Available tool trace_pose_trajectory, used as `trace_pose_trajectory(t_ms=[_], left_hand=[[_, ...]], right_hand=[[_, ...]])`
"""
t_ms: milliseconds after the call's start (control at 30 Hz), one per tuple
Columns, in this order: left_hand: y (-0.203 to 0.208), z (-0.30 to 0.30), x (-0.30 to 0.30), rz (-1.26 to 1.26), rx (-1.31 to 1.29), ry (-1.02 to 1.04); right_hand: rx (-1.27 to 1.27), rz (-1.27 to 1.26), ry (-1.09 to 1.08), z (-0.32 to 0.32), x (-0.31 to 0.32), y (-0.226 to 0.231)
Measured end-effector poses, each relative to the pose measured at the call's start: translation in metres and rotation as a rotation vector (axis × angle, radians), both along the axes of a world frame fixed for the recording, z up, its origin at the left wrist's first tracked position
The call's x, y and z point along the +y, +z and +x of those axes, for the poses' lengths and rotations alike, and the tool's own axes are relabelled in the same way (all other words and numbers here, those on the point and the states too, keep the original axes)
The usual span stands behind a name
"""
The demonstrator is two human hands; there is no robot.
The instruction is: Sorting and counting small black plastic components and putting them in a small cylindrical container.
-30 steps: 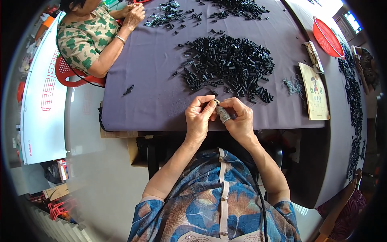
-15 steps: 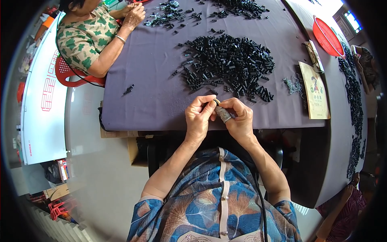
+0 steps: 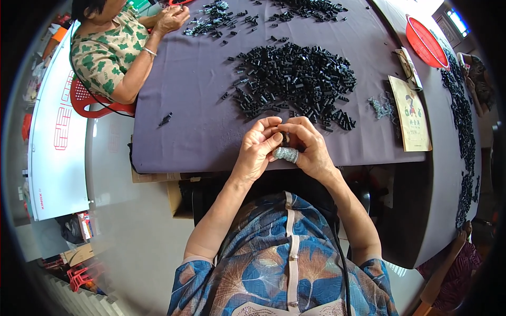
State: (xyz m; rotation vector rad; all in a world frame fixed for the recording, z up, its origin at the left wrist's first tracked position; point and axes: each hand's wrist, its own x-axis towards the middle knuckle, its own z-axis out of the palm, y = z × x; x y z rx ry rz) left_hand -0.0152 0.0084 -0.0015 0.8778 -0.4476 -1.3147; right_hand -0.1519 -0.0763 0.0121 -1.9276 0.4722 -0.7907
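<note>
My left hand (image 3: 256, 148) and my right hand (image 3: 313, 149) meet at the table's near edge. Pinched between their fingertips is a small black part (image 3: 285, 138), mostly hidden by the fingers. My right thumb has a grey speckled wrap (image 3: 286, 154) around it and points toward my left fingers. Just beyond my hands spreads a large heap of small black plastic parts (image 3: 298, 76), much like short tubes or clips. A loose black part (image 3: 165, 119) lies apart on the left of the purple-grey tablecloth (image 3: 195, 139).
A co-worker (image 3: 113, 55) sits at the far left on a red chair (image 3: 87, 105), hands together over the table. More black parts (image 3: 311, 9) lie farther back. At right are clear bits (image 3: 380, 108), a yellow booklet (image 3: 410, 116), a red basket (image 3: 426, 43) and another table with black parts (image 3: 464, 131).
My right thumb has swung from pointing up and left to lying nearly level toward my left hand. Right fingers have moved slightly up and left over the small black part.
</note>
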Motion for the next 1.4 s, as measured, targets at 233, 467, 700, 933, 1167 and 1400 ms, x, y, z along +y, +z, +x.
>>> trace_pose_trajectory(t_ms=[233, 467, 700, 933, 1167, 1400], left_hand=[[0.005, 0.005, -0.002, 0.022, -0.010, -0.092], [0.001, 0.007, -0.003, 0.041, 0.066, -0.145], [-0.001, 0.007, -0.003, 0.033, 0.091, -0.155], [0.002, 0.009, -0.001, 0.057, 0.070, -0.138], [0.003, 0.007, -0.002, 0.043, 0.099, -0.152], [0.000, 0.024, 0.008, 0.027, 0.316, -0.006]], right_hand=[[-0.100, 0.037, 0.012, 0.003, -0.003, -0.005], [-0.091, 0.061, 0.005, 0.002, 0.000, -0.009], [-0.121, 0.120, -0.010, 0.000, 0.002, -0.011], [-0.119, 0.146, -0.017, 0.002, 0.004, -0.006], [-0.120, 0.095, 0.007, -0.001, 0.002, -0.006], [-0.013, -0.078, -0.162, -0.019, -0.014, 0.021]])
